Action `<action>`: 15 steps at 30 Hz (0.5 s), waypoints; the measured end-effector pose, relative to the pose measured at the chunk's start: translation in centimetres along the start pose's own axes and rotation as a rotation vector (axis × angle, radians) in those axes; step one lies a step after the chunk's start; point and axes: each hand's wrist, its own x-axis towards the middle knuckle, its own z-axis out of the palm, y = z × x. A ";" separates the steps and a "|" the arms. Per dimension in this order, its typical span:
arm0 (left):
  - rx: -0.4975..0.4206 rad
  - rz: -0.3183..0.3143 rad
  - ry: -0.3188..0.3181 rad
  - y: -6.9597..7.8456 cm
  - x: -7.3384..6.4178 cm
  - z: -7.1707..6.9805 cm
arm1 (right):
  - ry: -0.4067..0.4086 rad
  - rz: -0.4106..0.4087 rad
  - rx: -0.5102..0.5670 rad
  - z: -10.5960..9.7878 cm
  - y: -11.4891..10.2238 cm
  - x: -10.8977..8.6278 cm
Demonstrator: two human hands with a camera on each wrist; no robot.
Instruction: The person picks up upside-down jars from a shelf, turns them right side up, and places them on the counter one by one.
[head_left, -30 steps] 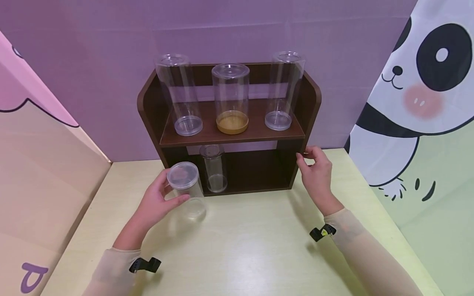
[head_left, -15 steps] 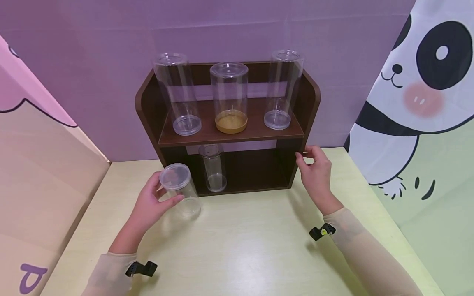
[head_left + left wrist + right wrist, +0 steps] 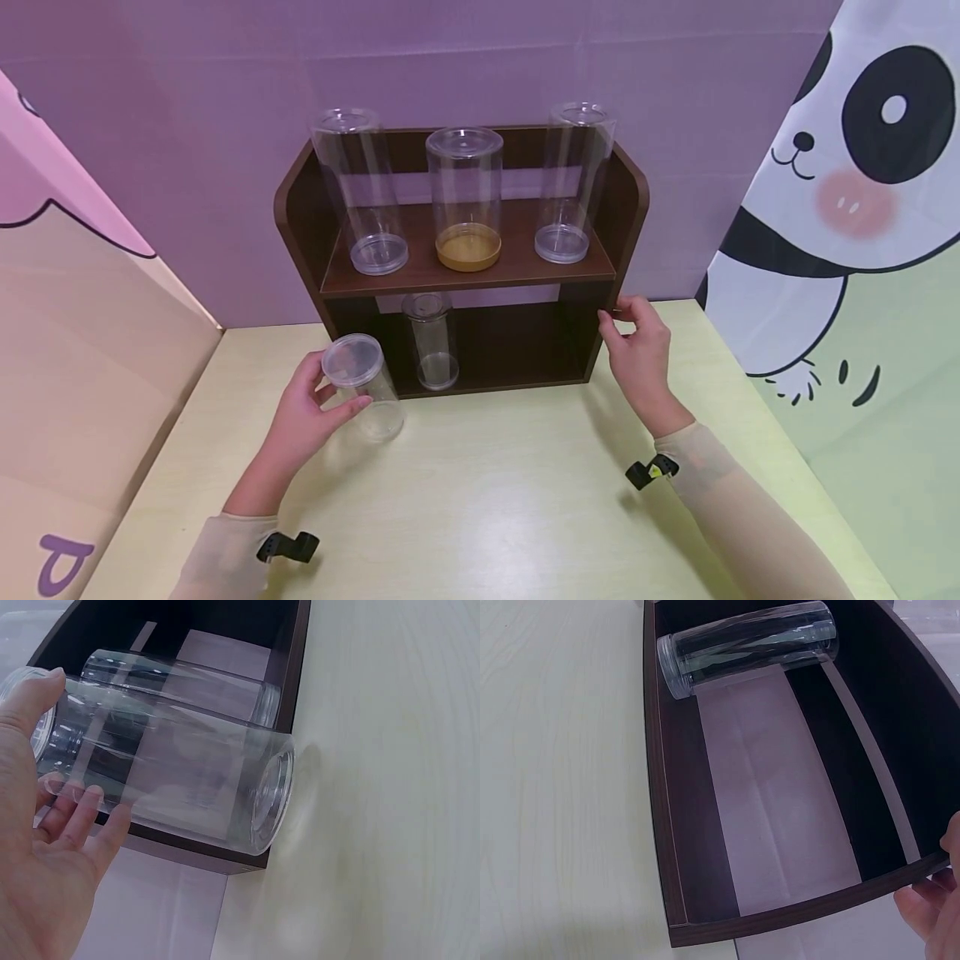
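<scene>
My left hand [image 3: 306,410] holds a clear plastic jar [image 3: 381,419] in front of the shelf's lower left corner, thumb on one side and fingers on the other. Its translucent lid [image 3: 352,360] faces up. In the left wrist view, the base of this jar [image 3: 271,799] is close to the table; I cannot tell if it touches. With my right hand [image 3: 642,358] I grip the right side panel of the dark brown shelf [image 3: 633,200]. The right wrist view has the thumb on the panel's inner side and fingers outside. Inside the lower compartment stands a narrower clear jar [image 3: 433,342], at left.
On the upper shelf board [image 3: 517,271] stand three clear jars: a tall left one [image 3: 371,196], a middle one [image 3: 467,187] with a yellow-brown lid at its bottom, and a tall right one [image 3: 573,183]. A pale wooden table [image 3: 480,500] lies in front. Cloth [image 3: 480,50] hangs behind.
Over the second, my left hand has shifted slightly left and towards me with the jar. During the last half second it has hardly moved. My right hand keeps its place on the shelf.
</scene>
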 end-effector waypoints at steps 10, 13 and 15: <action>-0.009 -0.018 0.006 -0.4 -0.1 0.2 | -0.002 -0.005 -0.004 0.0 0.1 -0.1; -0.012 -0.032 0.005 -0.7 -0.1 0.2 | -0.002 -0.003 -0.005 0.0 0.1 -0.1; -0.014 -0.043 0.001 -0.9 -0.1 0.2 | -0.001 -0.003 -0.013 0.0 0.0 -0.1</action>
